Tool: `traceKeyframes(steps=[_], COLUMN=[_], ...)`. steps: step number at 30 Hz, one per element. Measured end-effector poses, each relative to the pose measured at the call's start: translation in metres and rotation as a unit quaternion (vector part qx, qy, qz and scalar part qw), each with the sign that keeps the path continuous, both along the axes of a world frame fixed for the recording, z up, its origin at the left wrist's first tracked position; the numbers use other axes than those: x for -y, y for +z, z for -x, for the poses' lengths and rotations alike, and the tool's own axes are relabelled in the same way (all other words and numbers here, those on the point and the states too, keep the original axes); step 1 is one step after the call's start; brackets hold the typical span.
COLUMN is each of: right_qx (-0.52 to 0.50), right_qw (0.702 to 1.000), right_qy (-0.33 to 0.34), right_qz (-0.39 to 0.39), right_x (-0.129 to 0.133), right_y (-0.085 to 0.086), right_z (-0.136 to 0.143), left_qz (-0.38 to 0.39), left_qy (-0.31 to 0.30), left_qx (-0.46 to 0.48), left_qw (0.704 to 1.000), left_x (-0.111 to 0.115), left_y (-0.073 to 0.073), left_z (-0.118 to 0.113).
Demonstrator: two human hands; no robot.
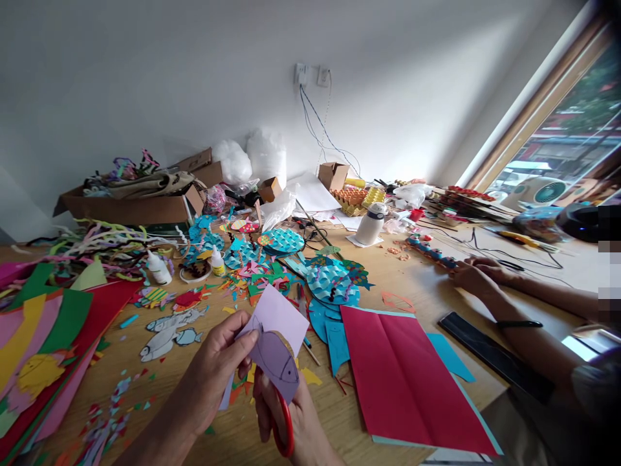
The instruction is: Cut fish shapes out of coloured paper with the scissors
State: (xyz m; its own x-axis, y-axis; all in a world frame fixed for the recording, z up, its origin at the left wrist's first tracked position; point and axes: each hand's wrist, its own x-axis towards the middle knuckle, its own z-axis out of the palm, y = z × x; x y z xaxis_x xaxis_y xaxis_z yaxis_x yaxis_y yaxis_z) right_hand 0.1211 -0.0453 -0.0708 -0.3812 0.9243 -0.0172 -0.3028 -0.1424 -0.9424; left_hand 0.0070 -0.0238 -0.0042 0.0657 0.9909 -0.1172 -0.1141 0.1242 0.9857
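My left hand [224, 353] pinches a sheet of purple paper [284, 317], thumb on top. A fish outline with an eye is drawn on the paper in dark line, and a cut runs along the fish's upper edge. Below the paper, my right hand [291, 408] is wrapped round a pair of scissors [285, 430] with red handles; the blades are hidden behind the paper. Close by lie white and blue paper fish [167, 336], small coloured scraps, and a round blue woven paper fish [332, 281].
Stacked coloured paper [72, 310] lies left; a red folded sheet [412, 375] lies right. Glue bottles [159, 266], a white flask [372, 224] and a cardboard box [130, 206] stand further back. At right, another person's hands [478, 275] work near small blue figures [431, 251].
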Motion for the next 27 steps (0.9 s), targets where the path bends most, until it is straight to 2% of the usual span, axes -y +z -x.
traceKeyframes(steps=[4, 12, 20, 27], right_qx=[0.005, 0.001, 0.026, 0.018], right_qw=[1.000, 1.000, 0.999, 0.999], right_qy=[-0.001, -0.024, 0.028, 0.026], right_qz=[0.003, 0.001, -0.014, -0.004], right_x=[-0.001, 0.002, -0.001, -0.002], right_y=[0.001, -0.011, 0.005, 0.008], right_z=[-0.001, -0.002, -0.005, -0.006], left_qz=[0.003, -0.005, -0.017, -0.012], left_qy=[-0.003, -0.011, 0.006, 0.023], left_qx=[-0.001, -0.023, -0.044, -0.061], left_qw=[1.000, 1.000, 0.999, 0.998], left_x=[0.000, 0.000, 0.002, 0.001], left_y=[0.000, 0.000, 0.002, 0.003], left_z=[0.000, 0.002, -0.001, -0.004])
